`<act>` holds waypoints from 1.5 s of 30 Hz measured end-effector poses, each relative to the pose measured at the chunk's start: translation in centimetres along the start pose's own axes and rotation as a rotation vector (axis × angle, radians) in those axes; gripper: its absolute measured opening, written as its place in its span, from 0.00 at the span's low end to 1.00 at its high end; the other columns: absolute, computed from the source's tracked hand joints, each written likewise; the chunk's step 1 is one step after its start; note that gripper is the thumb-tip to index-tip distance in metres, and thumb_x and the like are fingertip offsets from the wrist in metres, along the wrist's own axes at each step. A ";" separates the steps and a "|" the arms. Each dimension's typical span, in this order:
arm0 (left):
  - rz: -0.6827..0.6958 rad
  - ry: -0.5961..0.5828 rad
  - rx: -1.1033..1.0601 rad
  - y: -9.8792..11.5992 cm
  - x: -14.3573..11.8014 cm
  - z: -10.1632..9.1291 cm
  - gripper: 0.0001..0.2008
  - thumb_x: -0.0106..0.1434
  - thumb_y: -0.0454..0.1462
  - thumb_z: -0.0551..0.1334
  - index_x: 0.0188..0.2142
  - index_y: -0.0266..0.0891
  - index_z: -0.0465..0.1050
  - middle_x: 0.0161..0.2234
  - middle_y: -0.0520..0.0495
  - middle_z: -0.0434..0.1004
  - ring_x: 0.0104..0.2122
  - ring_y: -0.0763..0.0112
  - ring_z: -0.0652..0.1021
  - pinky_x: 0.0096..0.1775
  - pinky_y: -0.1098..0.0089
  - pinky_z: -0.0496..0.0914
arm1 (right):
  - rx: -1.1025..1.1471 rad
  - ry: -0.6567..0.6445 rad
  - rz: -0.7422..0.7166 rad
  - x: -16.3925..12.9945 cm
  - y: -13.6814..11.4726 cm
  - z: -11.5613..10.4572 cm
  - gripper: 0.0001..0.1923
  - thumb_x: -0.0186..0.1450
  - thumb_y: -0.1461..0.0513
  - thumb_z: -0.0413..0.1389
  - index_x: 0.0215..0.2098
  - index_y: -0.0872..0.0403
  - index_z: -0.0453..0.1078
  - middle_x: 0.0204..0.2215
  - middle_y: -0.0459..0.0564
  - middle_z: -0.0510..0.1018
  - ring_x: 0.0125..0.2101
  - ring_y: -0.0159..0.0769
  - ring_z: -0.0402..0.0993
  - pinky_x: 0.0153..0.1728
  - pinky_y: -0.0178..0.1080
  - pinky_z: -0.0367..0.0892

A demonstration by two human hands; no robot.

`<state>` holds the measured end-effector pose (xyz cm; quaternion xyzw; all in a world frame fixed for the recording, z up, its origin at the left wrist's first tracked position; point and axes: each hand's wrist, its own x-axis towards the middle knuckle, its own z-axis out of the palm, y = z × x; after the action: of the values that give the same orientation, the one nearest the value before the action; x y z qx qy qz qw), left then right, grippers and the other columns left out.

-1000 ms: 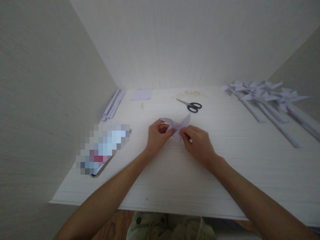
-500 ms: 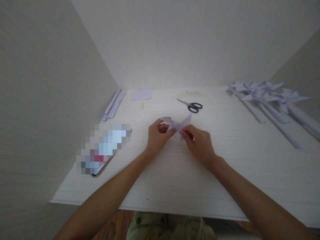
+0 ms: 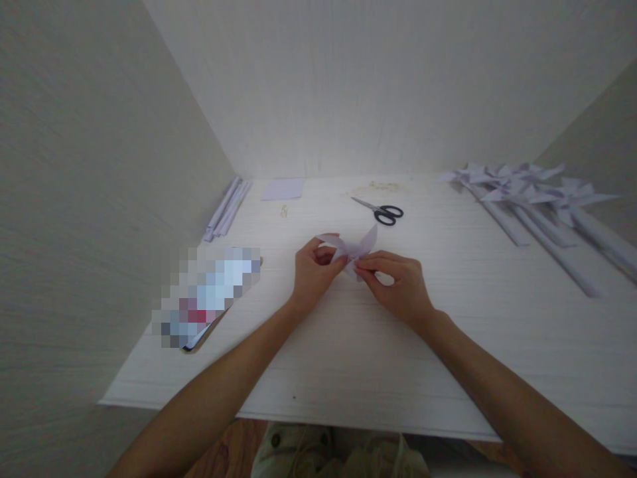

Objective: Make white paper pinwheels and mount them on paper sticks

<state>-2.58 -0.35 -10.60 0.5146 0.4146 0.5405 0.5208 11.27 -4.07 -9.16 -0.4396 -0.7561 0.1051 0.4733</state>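
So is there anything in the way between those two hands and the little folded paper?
Nothing visible. The left hand and the right hand both already pinch the folded paper between their fingers. The scissors lie apart, farther back on the table.

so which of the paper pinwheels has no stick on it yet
The pinwheel head pinched between the left hand and right hand. The finished pinwheels at the table's right all lie on rolled paper sticks.
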 end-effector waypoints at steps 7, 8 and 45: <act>-0.001 0.007 -0.004 0.1 0.0 -0.1 0.19 0.42 0.30 0.63 0.37 0.34 0.66 0.24 0.51 0.75 0.25 0.72 0.75 0.30 0.73 0.69 | -0.054 -0.011 0.032 -0.1 0.5 -0.1 0.05 0.54 0.67 0.53 0.29 0.55 0.70 0.24 0.48 0.77 0.24 0.31 0.73 0.27 0.33 0.67; 0.000 0.003 -0.009 0.1 0.0 -0.1 0.19 0.43 0.30 0.63 0.37 0.34 0.66 0.24 0.50 0.75 0.25 0.72 0.75 0.30 0.73 0.69 | -0.050 -0.006 0.057 -0.1 0.5 -0.1 0.04 0.54 0.66 0.54 0.29 0.55 0.70 0.23 0.47 0.77 0.23 0.31 0.73 0.25 0.32 0.67; -0.122 0.122 -0.158 0.3 0.1 0.1 0.17 0.38 0.31 0.65 0.32 0.35 0.68 0.23 0.52 0.74 0.21 0.74 0.74 0.25 0.74 0.68 | -0.297 0.002 -0.163 -0.7 1.0 0.3 0.07 0.58 0.65 0.50 0.27 0.57 0.70 0.21 0.49 0.72 0.22 0.29 0.66 0.24 0.31 0.61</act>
<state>-2.50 -0.24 -10.29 0.4119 0.4323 0.5689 0.5655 11.74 -3.96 -10.33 -0.4422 -0.7959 -0.0467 0.4109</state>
